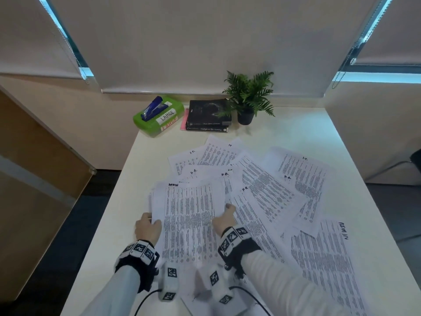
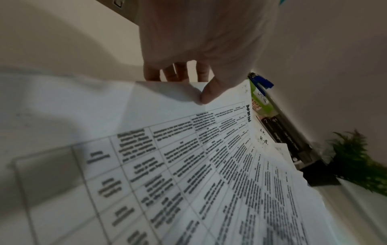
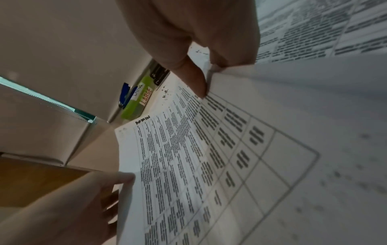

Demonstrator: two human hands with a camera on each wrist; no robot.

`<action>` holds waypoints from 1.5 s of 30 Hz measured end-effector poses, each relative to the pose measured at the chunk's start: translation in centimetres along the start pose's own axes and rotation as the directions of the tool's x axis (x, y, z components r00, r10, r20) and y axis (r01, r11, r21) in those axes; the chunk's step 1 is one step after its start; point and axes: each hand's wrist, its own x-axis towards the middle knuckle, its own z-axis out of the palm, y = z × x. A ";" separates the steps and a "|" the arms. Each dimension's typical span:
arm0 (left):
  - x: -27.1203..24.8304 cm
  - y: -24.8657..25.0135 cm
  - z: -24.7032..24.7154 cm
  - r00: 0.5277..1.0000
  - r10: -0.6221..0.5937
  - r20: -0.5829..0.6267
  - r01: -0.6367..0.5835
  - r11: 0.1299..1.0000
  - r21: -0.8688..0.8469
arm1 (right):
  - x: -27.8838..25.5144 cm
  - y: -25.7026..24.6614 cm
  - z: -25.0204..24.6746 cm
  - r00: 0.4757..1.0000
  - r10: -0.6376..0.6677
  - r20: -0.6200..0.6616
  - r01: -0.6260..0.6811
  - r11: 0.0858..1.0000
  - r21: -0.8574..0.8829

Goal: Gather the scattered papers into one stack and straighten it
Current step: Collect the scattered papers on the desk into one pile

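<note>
Fingers of left hand curl under the left edge of a printed sheet headed "ADMIN", thumb on top. Right hand pinches the sheet's right edge, thumb above. Sheet held near the table's front-left. Other papers lie fanned and overlapping across the white table. Green box, books, potted plant at far edge.

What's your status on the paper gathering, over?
Left hand and right hand pinch the white printed sheets marked ADMIN by their side edges. Other printed sheets lie fanned across the white table. Nothing blocking.
</note>
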 end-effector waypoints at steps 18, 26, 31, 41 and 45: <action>-10.6 3.0 8.5 0.888 -0.211 0.410 0.292 0.945 -0.147 | 1.2 4.1 -14.9 0.998 -0.059 -0.019 0.037 0.818 -0.574; -13.5 4.9 9.1 0.897 -0.088 0.434 0.122 0.991 -0.052 | 0.8 3.7 -15.4 0.998 0.031 0.052 -0.003 0.884 -0.468; -11.1 5.7 6.0 0.959 0.093 0.267 -0.049 0.984 -0.169 | 0.7 1.9 -14.9 0.992 -0.038 0.117 0.061 0.979 -0.195; -4.6 6.2 3.3 0.974 -0.137 0.178 0.112 0.983 0.143 | 3.0 -0.2 -6.5 0.997 -0.065 -0.032 0.037 0.842 -0.538; -3.9 5.6 3.6 0.975 -0.146 0.170 0.136 0.988 0.073 | 4.0 0.5 -6.4 0.999 -0.025 -0.042 0.001 0.869 -0.494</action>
